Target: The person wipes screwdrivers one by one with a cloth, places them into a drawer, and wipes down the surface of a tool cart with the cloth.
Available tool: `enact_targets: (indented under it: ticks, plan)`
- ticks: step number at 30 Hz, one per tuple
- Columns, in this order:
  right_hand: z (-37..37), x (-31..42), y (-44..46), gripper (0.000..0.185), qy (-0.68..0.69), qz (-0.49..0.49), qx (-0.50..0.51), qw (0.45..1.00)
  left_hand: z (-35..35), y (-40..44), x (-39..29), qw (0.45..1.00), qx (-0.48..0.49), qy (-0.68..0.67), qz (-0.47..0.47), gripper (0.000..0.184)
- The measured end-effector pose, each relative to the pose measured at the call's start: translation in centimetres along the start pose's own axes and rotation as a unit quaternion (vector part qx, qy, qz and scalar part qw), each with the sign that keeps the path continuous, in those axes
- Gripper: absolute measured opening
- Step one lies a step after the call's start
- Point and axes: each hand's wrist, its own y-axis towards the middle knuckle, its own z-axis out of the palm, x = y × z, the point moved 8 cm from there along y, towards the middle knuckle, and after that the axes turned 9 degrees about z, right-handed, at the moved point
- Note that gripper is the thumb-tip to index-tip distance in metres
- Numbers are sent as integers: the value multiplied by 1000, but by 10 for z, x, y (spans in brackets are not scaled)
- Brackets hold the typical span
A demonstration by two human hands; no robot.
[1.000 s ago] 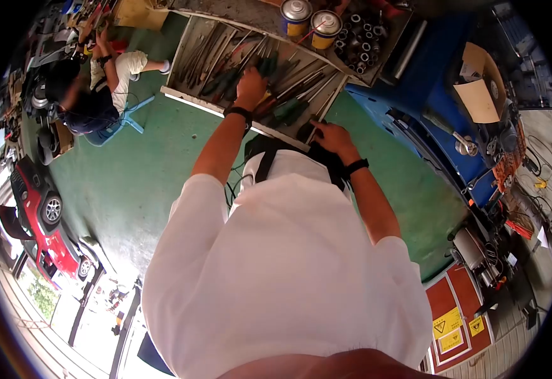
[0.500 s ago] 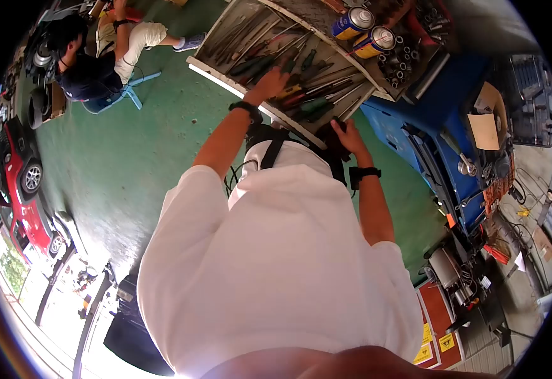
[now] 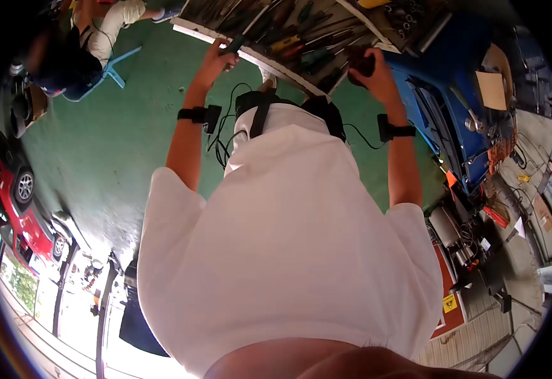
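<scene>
My left hand [image 3: 213, 64] is closed around the dark green handle of a screwdriver [image 3: 233, 44]. Its long metal shaft points up and away over a wooden drawer [image 3: 282, 74] full of screwdrivers and other hand tools. The fingers are at the drawer's near edge. At the right corner of the same drawer, my right hand [image 3: 378, 74] is closed on a dark reddish-brown object [image 3: 360, 67], whose kind I cannot make out. Several tools with green, yellow and red handles lie loose inside the drawer.
Sockets [image 3: 403, 18] lie in a compartment beyond the drawer. A blue cabinet [image 3: 437, 76] stands to the right, with tools and a cardboard piece [image 3: 492, 90] on it. A person [image 3: 67, 60] sits on a blue stool [image 3: 108, 72] at the upper left. A red car [image 3: 26, 208] is farther left.
My left hand has come out from among the tools toward the drawer's near edge, now with a screwdriver. My right hand has risen and moved right with the dark object. The view has shifted.
</scene>
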Motion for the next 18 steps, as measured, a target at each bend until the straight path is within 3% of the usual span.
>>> enact_targets:
  ticks: [3, 5, 6, 8, 10, 15, 18]
  plan:
    - [-11, 19, 0, 48, 30, 7, -62, 998, 22, -1, -29, 997, 55, -56, 15, 34]
    - [-4, 55, -2, 46, -158, -122, -92, 976, 28, -1, -35, 998, 59, -31, 10, 34]
    - [-1, 66, 0, 46, -158, -124, -87, 976, 32, 0, -35, 997, 71, -2, 7, 34]
    - [18, 112, -4, 47, -187, -225, -99, 951, 37, 0, -27, 997, 79, 6, 5, 34]
    - [39, 144, 4, 49, -162, -259, -61, 950, 46, -1, -29, 989, 85, 110, 57, 38]
    - [94, 180, 18, 53, -48, -334, 29, 941, 70, -19, -29, 961, 21, 267, 74, 35]
    - [117, 156, 21, 58, -34, -320, 63, 945, 72, -28, -40, 965, -1, 224, 135, 36]
